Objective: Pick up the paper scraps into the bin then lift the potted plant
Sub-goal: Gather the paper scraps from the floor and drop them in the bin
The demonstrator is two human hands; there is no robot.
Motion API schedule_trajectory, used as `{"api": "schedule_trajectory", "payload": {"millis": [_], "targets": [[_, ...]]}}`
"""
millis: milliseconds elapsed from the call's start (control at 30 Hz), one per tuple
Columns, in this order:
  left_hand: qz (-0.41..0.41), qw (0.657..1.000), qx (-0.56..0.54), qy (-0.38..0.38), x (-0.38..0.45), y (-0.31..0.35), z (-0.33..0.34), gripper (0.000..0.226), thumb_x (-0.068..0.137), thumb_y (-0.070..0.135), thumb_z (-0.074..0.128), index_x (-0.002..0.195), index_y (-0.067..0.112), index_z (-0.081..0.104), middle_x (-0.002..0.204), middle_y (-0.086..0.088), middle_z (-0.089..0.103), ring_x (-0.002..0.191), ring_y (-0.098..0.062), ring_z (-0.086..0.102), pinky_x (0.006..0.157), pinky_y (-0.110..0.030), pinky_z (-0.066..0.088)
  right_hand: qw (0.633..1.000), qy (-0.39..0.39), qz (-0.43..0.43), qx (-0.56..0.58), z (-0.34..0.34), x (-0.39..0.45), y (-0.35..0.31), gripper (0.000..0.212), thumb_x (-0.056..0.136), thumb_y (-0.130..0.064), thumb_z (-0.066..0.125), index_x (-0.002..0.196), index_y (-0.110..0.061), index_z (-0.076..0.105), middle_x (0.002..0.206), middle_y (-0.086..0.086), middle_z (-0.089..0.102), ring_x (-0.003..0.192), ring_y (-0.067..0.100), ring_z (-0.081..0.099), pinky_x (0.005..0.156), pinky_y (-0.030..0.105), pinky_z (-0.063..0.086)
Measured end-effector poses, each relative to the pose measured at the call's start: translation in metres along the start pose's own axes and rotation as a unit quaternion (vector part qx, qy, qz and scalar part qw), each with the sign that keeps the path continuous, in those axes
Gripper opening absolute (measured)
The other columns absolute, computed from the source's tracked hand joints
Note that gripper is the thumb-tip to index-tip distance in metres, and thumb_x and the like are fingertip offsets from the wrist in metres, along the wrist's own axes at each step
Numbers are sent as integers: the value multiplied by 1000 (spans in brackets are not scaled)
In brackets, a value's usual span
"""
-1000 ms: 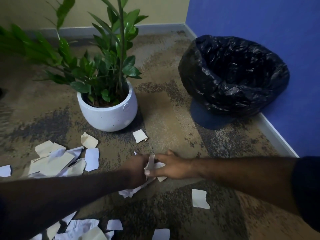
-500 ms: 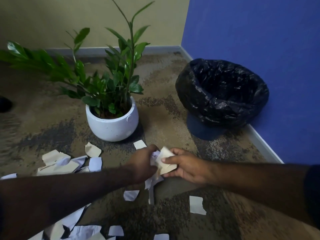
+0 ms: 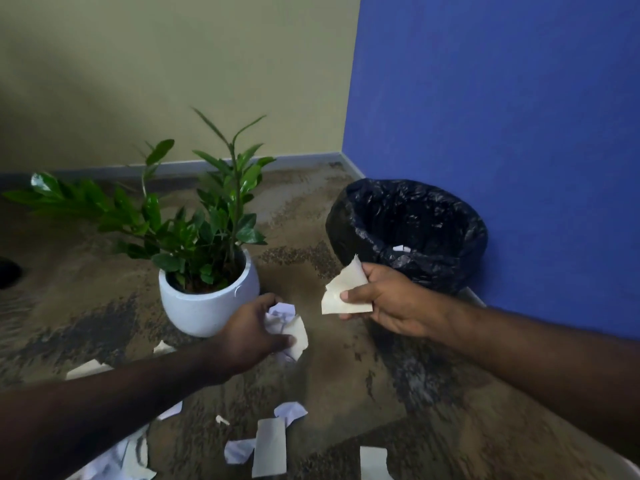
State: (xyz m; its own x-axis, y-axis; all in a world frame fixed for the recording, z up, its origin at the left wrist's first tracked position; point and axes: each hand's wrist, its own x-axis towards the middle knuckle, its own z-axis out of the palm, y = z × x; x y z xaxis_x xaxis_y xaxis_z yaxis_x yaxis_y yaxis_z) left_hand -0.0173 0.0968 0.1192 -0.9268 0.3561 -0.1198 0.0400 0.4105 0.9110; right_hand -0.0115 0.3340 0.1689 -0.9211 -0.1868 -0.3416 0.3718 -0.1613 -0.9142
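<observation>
My right hand (image 3: 391, 299) grips cream paper scraps (image 3: 346, 292) just in front of the bin (image 3: 349, 216), a round bin lined with a black bag, standing against the blue wall. A white scrap (image 3: 399, 248) lies inside it. My left hand (image 3: 249, 332) holds a crumpled bunch of white and cream scraps (image 3: 289, 327) right of the potted plant (image 3: 207, 299), a green leafy plant in a white round pot. Several loose scraps (image 3: 270, 445) lie on the carpet near me.
The beige wall and the blue wall (image 3: 502, 98) meet in a corner behind the bin. More scraps (image 3: 86, 368) lie left of my left arm. A dark object (image 3: 8, 271) sits at the far left edge on the patterned carpet.
Both hands have lifted off the floor and separated, each holding scraps. My right hand has moved up toward the bin. The view has tilted up, showing more wall.
</observation>
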Motion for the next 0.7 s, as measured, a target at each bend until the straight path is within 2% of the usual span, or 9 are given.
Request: {"api": "schedule_trajectory", "payload": {"millis": [100,167,233,300,400,500,600,633,700], "targets": [[19,1000,-16,15,11,21,0,30,72,5,82,91,21,65,86,-8,75,77,-25,74,62,-40,61,998,9,-52,22,-12,1,-36,36,84,17,52,117,2,54,107,18,66,92,29,67,52,31,58],[24,998,-40,39,20,36,1,32,70,6,84,85,28,66,81,-2,75,73,-22,74,55,-36,60,993,57,-95,48,-25,3,-57,31,86,10,56,115,-1,56,107,17,66,87,28,69,49,30,56],[25,994,-70,74,30,47,2,34,65,7,86,85,27,68,82,-8,75,79,-30,74,67,-49,61,979,131,-137,68,-40,8,-72,29,89,2,59,117,-3,55,106,15,65,85,26,68,48,28,55],[35,989,-104,98,37,58,5,38,57,13,89,87,22,68,88,-16,74,87,-40,71,80,-61,56,963,196,-173,70,-58,14,-81,26,90,-2,60,116,-8,56,105,11,64,85,23,65,49,27,55],[58,987,-107,109,46,75,13,46,47,28,89,87,22,67,90,-18,73,90,-44,69,85,-63,53,946,258,-192,53,-85,21,-86,31,89,2,59,118,-9,53,110,11,62,91,22,64,58,28,57],[79,988,-78,108,54,94,18,44,48,26,89,87,21,67,85,-8,75,78,-26,70,77,-45,54,946,276,-161,63,-103,23,-86,40,85,8,58,121,-8,52,119,15,61,105,30,62,70,34,57],[92,988,-82,98,65,108,24,38,62,5,88,92,18,69,80,1,75,70,-12,68,65,-27,53,948,266,-151,89,-114,18,-89,53,83,6,60,131,-10,45,127,14,58,108,30,61,74,41,58],[97,987,-88,97,67,113,28,37,64,1,86,94,17,69,78,3,75,68,-10,66,62,-22,51,948,261,-155,99,-116,16,-91,56,83,5,60,133,-11,42,131,12,54,110,28,59,76,44,57],[103,985,-102,91,70,124,38,38,67,-1,83,99,11,68,84,-2,75,71,-13,66,62,-22,52,951,239,-160,115,-121,11,-95,51,83,1,61,129,-15,46,135,8,45,115,23,52,82,51,55]]}}
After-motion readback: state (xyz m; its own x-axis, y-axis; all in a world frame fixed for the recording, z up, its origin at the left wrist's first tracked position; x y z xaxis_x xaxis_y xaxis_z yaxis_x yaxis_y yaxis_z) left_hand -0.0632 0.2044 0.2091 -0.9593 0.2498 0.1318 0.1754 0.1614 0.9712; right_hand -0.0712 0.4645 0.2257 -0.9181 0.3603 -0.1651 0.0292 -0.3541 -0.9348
